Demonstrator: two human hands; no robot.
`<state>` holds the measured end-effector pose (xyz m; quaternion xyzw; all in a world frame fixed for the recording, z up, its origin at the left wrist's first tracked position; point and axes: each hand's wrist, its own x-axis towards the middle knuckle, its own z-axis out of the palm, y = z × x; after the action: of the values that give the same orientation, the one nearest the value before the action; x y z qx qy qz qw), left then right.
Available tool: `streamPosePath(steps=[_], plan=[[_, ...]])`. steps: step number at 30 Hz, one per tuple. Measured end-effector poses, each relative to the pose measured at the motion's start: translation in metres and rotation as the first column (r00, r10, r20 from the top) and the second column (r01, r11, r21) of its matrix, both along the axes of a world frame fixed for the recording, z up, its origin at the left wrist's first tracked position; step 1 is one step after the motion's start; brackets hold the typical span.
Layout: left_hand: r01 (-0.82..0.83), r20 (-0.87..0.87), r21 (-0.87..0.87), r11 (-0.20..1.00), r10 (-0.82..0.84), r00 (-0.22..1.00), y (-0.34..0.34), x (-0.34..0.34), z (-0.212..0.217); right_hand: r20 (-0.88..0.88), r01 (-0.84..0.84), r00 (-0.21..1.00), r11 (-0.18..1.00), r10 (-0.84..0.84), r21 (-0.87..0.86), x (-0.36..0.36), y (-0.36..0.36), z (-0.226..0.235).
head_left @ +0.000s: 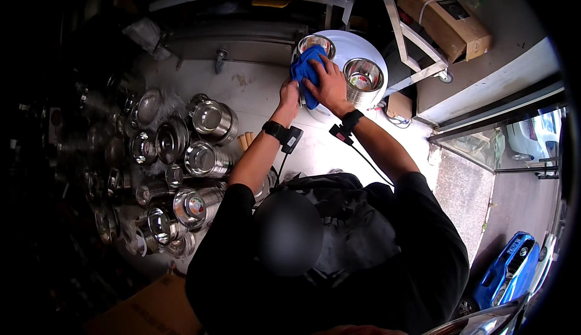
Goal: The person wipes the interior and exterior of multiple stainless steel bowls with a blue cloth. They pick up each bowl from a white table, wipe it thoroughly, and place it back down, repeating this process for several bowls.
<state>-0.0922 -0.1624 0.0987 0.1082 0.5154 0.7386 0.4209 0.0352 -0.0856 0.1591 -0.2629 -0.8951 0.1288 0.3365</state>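
steel pots [200, 159] lying in stacks on the floor at the person's left | left hand [289, 96] gripping the side of a steel bowl, mostly hidden | right hand [327, 84] pressing a blue cloth [305, 72] onto that bowl, fingers clamped over it | all sitting on a white round table [363, 44] | steel bowl stack [363, 79] standing just right.

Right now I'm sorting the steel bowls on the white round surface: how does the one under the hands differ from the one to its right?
The bowl under the hands is partly covered by a blue cloth, pressed by the right hand with the left hand beside it. The right-side bowl stands uncovered and untouched, its whole rim visible. Both are shiny steel, open side up, on the white round surface.
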Motion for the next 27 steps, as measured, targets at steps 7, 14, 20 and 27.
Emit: streamPosePath(steps=[7,14,20,27], plan=[[-0.19,0.385,0.154,0.97,0.118,0.915,0.0,-0.014,0.038,-0.213,0.029,0.976,0.999,-0.036,-0.035,0.014,-0.009,-0.036],[-0.216,0.491,0.125,0.968,0.129,0.862,-0.018,-0.04,0.005,-0.305,-0.126,0.951,0.971,0.06,-0.202,0.027,0.005,-0.06],[-0.141,0.416,0.086,0.986,0.093,0.905,-0.032,-0.056,-0.013,-0.266,-0.172,0.961,0.909,0.071,-0.38,0.045,0.037,-0.071],[-0.266,0.19,-0.189,0.945,0.301,0.934,-0.028,-0.025,-0.003,-0.315,-0.09,0.949,0.929,-0.03,-0.359,0.027,0.025,-0.012]])
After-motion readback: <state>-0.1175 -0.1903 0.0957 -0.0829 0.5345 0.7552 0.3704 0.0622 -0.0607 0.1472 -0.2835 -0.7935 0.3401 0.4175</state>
